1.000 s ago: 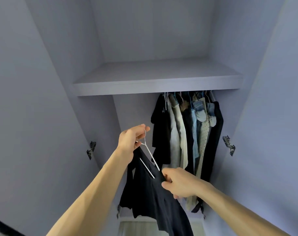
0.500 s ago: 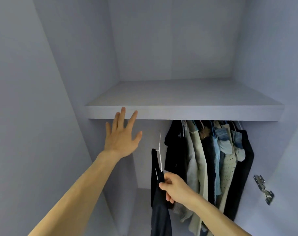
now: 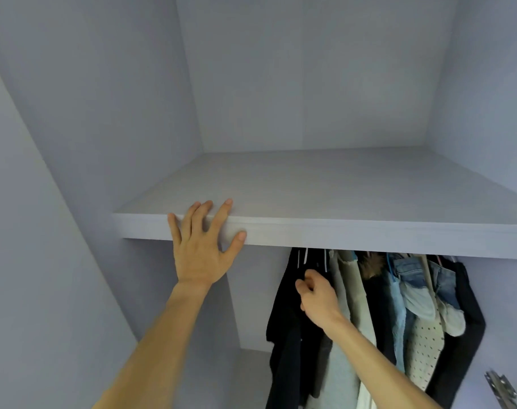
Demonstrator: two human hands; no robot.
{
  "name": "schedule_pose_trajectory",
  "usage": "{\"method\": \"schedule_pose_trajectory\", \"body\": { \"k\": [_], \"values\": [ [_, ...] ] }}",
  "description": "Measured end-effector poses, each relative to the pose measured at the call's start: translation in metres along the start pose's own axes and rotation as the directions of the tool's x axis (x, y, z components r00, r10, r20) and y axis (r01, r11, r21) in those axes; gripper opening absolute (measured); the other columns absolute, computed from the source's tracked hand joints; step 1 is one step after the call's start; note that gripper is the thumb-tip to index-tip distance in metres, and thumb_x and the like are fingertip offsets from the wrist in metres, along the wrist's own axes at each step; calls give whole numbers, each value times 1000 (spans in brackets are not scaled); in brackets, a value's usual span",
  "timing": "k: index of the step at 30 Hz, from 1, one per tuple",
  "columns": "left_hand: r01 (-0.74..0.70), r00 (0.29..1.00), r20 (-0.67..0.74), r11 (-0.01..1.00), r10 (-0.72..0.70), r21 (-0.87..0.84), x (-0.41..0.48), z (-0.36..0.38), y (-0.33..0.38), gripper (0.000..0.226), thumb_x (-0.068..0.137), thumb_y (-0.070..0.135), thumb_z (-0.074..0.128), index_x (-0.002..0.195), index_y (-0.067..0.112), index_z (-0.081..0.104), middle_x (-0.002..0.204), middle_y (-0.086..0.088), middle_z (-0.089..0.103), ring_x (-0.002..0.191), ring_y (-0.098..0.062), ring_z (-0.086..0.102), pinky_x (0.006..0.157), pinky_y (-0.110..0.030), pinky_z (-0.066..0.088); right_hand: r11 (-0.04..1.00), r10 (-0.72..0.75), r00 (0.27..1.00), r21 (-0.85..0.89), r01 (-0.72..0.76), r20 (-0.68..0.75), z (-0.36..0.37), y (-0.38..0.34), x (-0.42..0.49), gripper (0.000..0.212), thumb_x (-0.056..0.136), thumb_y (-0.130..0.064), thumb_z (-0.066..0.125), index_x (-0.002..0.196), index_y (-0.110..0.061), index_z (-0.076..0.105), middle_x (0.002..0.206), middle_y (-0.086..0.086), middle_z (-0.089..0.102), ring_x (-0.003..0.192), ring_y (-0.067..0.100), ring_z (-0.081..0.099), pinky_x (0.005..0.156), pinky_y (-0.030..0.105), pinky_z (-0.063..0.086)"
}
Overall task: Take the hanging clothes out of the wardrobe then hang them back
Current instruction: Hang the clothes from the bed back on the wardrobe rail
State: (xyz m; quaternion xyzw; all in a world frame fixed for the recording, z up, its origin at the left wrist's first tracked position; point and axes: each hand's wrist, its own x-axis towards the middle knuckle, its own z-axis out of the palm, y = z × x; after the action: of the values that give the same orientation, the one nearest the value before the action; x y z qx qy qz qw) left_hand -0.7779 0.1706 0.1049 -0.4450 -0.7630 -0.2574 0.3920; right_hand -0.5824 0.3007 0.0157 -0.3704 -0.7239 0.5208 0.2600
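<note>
A black garment (image 3: 283,314) hangs at the left end of a row of hanging clothes (image 3: 398,305) under the wardrobe shelf (image 3: 339,231). Its white hanger hook (image 3: 305,256) rises behind the shelf edge; the rail is hidden. My right hand (image 3: 317,293) is up at the garment's top with fingers curled, gripping it near the hanger. My left hand (image 3: 204,243) rests flat with spread fingers on the shelf's front edge.
The wardrobe's left wall (image 3: 89,143) and back panel close the space. A metal door hinge (image 3: 500,388) sits on the right side panel. Space left of the clothes, under the shelf, holds nothing.
My right hand has lifted the black garment up under the shelf beside the other clothes. My left hand has moved up and landed on the shelf edge. The view has tilted upward.
</note>
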Motion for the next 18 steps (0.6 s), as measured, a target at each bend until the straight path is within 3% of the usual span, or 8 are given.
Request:
{"method": "schedule_pose_trajectory", "body": {
  "k": [2, 6, 11, 13, 15, 18],
  "values": [
    [-30, 998, -50, 999, 30, 12, 0, 5, -6, 61, 94, 63, 40, 145, 31, 45, 142, -8, 49, 136, -30, 39, 116, -62, 15, 1000, 4, 1000, -19, -5, -22, -4, 3, 21, 6, 103, -18, 47, 103, -21, 42, 73, -8, 48, 50, 7, 48, 48, 18, 40],
    [-15, 994, -108, 1000, 14, -1, 0, 14, -6, 60, 93, 62, 39, 145, 31, 41, 143, -9, 46, 137, -31, 36, 118, -62, 12, 995, 66, 997, -68, -67, -26, -7, 12, 53, 14, 103, -16, 46, 89, -15, 46, 74, -2, 51, 54, 12, 49, 54, 24, 42],
    [5, 994, -112, 1000, -5, 2, 0, 17, -5, 61, 95, 65, 32, 145, 30, 39, 143, -9, 43, 139, -32, 34, 118, -63, 11, 989, 126, 992, -73, -127, -21, 1, 21, 67, 9, 103, -16, 46, 95, -13, 47, 85, 4, 56, 61, 16, 58, 52, 23, 46],
    [13, 995, -100, 1000, -12, 12, 0, 17, -5, 62, 95, 65, 31, 145, 30, 39, 144, -8, 41, 139, -32, 33, 118, -63, 11, 985, 133, 991, -107, -135, -23, 5, 23, 69, 9, 102, -18, 45, 101, -9, 48, 91, 9, 63, 69, 23, 64, 64, 35, 56],
    [22, 995, -97, 1000, -20, 17, 0, 17, -5, 62, 95, 65, 31, 145, 30, 38, 144, -7, 40, 139, -31, 33, 118, -63, 11, 974, 134, 991, -185, -135, -16, 9, 26, 69, 13, 100, -20, 44, 107, -9, 47, 96, 14, 65, 80, 31, 67, 77, 45, 57],
    [24, 996, -89, 1000, -22, 18, -1, 16, -3, 62, 95, 65, 30, 146, 29, 37, 144, -8, 40, 140, -32, 31, 118, -63, 10, 961, 136, 991, -244, -133, -3, 6, 28, 60, 27, 103, -18, 39, 128, -10, 43, 88, 12, 62, 78, 30, 63, 68, 35, 50]
  ]
}}
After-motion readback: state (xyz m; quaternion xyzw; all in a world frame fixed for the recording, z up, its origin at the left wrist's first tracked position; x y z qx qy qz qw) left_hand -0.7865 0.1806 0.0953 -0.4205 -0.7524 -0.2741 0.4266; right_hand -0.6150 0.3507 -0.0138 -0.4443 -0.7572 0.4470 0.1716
